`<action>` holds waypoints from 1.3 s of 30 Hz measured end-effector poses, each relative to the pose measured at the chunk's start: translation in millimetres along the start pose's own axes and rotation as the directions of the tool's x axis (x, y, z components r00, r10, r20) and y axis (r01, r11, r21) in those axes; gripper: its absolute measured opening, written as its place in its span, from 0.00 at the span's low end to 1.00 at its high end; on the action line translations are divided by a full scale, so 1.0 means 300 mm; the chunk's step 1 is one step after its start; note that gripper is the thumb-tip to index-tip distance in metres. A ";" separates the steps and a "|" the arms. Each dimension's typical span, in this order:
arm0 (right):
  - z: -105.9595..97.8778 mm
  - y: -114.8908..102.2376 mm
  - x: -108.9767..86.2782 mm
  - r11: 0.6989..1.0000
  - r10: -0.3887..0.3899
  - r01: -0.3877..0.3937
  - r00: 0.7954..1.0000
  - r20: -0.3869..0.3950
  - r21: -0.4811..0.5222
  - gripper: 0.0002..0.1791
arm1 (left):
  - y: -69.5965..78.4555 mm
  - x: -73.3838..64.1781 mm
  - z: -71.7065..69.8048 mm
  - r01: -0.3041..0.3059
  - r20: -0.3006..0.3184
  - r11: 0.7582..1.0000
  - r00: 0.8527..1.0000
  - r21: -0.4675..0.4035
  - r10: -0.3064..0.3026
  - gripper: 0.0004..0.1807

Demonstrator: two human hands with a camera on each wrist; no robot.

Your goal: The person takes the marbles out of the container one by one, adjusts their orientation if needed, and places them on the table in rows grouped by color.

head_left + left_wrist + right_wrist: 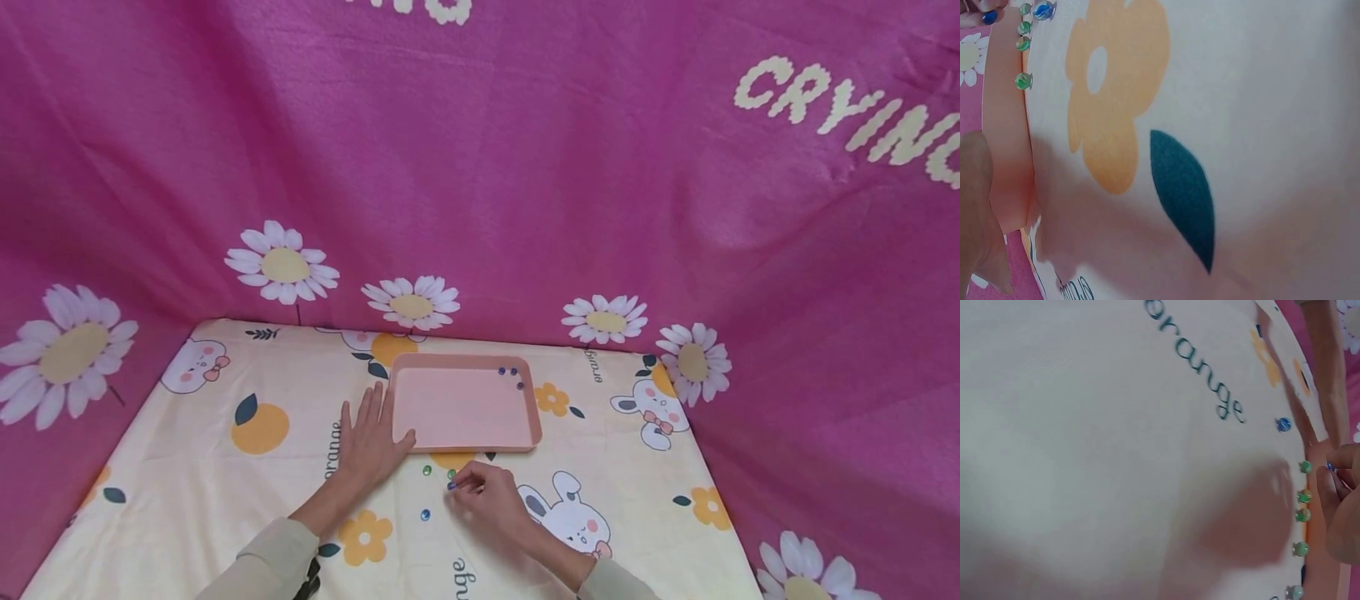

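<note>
The right hand (491,497) is grasping a small blue marble (452,486), pinching it between the thumb and a fingertip, with almost no gap between them beyond the marble's own width. The other fingers of that hand are curling in behind the pinch. It is hovering between five and six o'clock from the middle of the pink tray (453,408), outside its near wall.

The left hand (372,442) is gripping nothing: its fingers are spreading straight, wide apart, along the tray's side between eight and nine o'clock, and its thumb is lying at the near corner, touching the rim.

Inside the tray, three dark blue marbles (513,372) are sitting together at about two o'clock. Outside, five greenish marbles (1302,515) are lining up along the near wall (the head view is showing only two of them, at six and seven o'clock, the right hand probably covering the others). A loose blue marble (425,515) is lying farther out on the patterned cloth (285,517), near seven o'clock, well apart from the tray. Beyond the cloth, at twelve o'clock, a magenta curtain (525,208) is hanging.
</note>
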State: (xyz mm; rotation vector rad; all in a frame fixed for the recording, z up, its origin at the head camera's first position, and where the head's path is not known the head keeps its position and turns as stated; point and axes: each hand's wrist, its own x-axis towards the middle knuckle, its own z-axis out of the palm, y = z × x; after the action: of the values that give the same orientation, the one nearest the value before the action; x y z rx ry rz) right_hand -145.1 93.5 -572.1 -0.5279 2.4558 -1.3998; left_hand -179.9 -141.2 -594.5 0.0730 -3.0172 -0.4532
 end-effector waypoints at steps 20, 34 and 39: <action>0.054 0.054 -0.052 0.999 0.030 -0.028 0.999 0.026 -0.043 0.11 | 0.008 -0.006 -0.002 0.003 0.008 1.000 1.000 -0.004 -0.003 0.51; 0.066 0.060 -0.045 0.999 0.015 -0.015 1.000 0.013 -0.044 0.10 | 0.008 -0.004 -0.004 -0.001 0.013 1.000 1.000 -0.025 0.002 0.51; 0.068 0.056 -0.049 0.999 0.019 -0.019 1.000 0.011 -0.038 0.11 | 0.009 -0.004 -0.006 0.005 0.020 1.000 1.000 -0.028 -0.004 0.51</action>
State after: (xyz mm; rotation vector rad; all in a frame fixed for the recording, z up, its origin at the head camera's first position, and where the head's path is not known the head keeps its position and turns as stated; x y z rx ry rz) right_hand -126.8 92.1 -596.0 -0.5178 2.4765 -1.3417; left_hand -178.8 -139.1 -592.1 0.0734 -3.0301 -0.5000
